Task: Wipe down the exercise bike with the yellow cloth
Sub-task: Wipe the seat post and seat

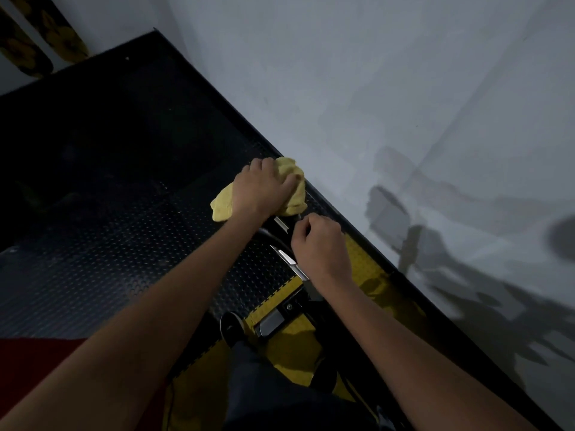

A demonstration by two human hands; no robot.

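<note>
My left hand (259,189) grips the bunched yellow cloth (294,188) and presses it onto the far end of the exercise bike's handlebar, which the cloth hides. My right hand (320,245) has its fingers curled round the dark handlebar just behind the cloth, beside a shiny metal part of the exercise bike (287,258). Lower down, the bike's black frame, a round knob (231,326) and a silver plate (270,321) show between my forearms.
A black studded floor mat (109,244) spreads to the left, with yellow floor tiles (362,270) under the bike. A grey wall (404,104) runs close along the right, bearing the bike's shadow. A red patch (34,362) lies at bottom left.
</note>
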